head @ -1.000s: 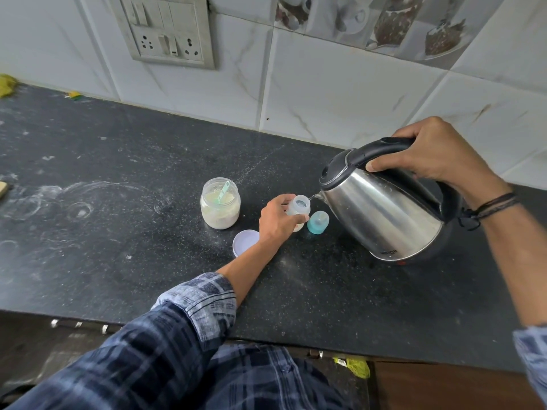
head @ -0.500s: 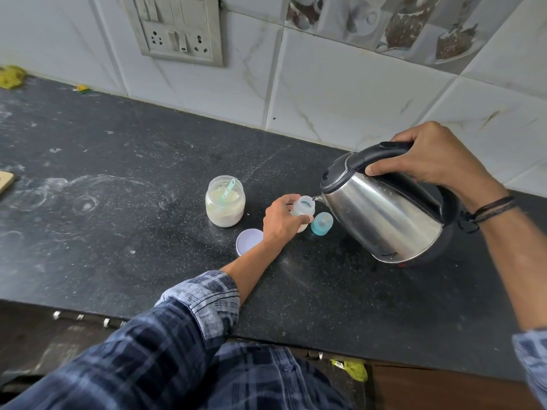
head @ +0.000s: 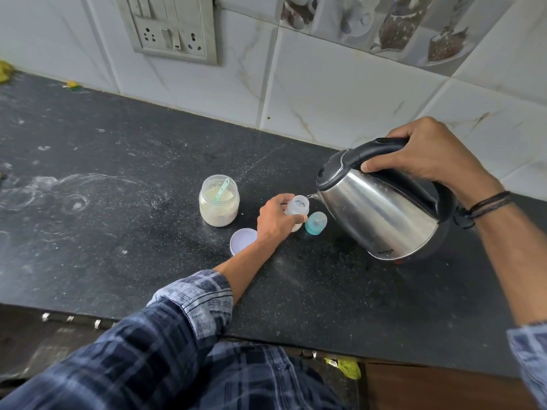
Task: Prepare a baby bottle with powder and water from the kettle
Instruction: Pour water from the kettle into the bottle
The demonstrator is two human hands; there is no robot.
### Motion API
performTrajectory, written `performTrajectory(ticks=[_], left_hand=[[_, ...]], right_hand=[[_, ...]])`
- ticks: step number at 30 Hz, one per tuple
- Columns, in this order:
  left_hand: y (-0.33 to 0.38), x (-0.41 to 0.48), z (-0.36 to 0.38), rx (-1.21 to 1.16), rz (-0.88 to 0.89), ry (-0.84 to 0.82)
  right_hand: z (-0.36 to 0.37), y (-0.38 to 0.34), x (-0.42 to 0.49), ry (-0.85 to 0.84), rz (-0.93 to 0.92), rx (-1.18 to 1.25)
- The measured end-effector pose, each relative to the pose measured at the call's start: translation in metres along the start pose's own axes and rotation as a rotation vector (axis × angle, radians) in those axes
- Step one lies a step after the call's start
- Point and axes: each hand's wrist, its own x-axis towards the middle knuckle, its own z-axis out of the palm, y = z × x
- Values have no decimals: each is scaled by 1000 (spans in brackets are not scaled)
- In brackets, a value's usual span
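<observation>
A: What lies nearest?
B: A lid [head: 243, 241] on the counter [head: 118, 232], at 7 o'clock from the bottle [head: 298, 206].
A: And the hands?
B: The left hand [head: 273, 221] curls around the upright bottle. A jar [head: 219, 201] stands at its 9 o'clock. At 3 o'clock the right hand [head: 429, 152] grips the tilted kettle [head: 381, 214] by the handle, spout at the bottle mouth.

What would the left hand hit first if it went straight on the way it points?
The left hand grips the bottle; straight on, that bottle would likely meet the kettle at its spout, though depth is hard to judge.
</observation>
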Motion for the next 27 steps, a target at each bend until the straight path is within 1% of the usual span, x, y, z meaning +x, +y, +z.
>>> performTrajectory(ticks=[8, 19, 22, 27], left_hand=[[0, 1, 0, 3, 2, 1], [-3, -1, 0, -5, 34, 27], [-3, -1, 0, -8, 32, 21], [-4, 0, -1, -7, 36, 15]], right_hand=[[-4, 1, 0, 19, -2, -2], [8, 18, 1, 14, 52, 142], [12, 24, 0, 28, 57, 162], [20, 40, -3, 65, 89, 275]])
